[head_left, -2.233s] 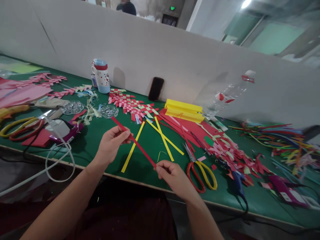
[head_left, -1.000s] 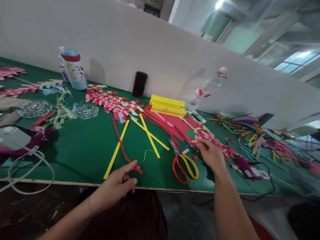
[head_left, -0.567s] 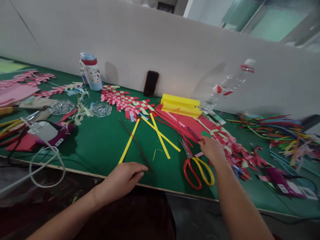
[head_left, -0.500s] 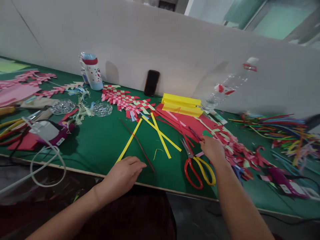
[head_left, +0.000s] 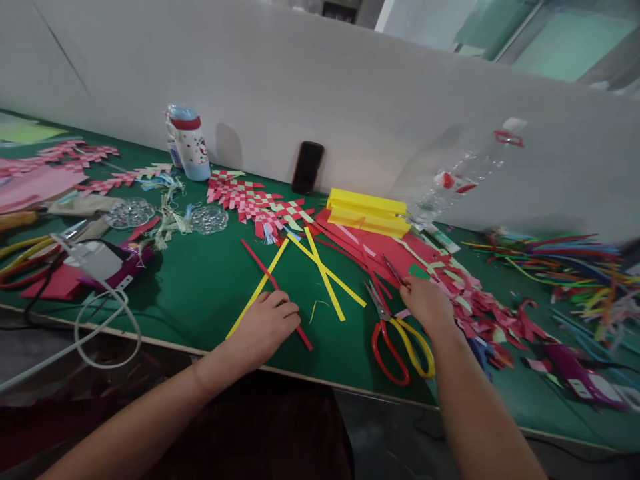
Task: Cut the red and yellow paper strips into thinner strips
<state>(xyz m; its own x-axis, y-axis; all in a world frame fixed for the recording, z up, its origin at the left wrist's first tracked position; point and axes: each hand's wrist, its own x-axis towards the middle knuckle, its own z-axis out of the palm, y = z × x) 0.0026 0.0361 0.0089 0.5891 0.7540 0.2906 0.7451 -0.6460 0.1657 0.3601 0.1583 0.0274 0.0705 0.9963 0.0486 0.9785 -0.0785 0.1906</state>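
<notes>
My left hand (head_left: 265, 325) lies flat on the green table (head_left: 200, 287), fingers stretched out over a red paper strip (head_left: 260, 264) that runs diagonally under it. A long yellow strip (head_left: 260, 285) crosses beside it. My right hand (head_left: 425, 303) reaches into the red strips (head_left: 350, 243) at the edge of a red sheet, fingertips pinched on a thin red strip. Red and yellow scissors (head_left: 395, 337) lie just below that hand. Two more yellow strips (head_left: 327, 273) cross between my hands.
Woven red-and-white paper mats (head_left: 255, 203), a yellow folded stack (head_left: 367, 212), a phone (head_left: 307, 167), a decorated cup (head_left: 190, 141) and a tilted plastic bottle (head_left: 460, 179) stand along the white partition. Paper scraps (head_left: 480, 307) and coloured strips (head_left: 565, 267) lie right; cable and tools (head_left: 100, 267) left.
My hands let go of the red strip held in the air; it now lies on the table under my left hand. My right hand moved right into the red strips.
</notes>
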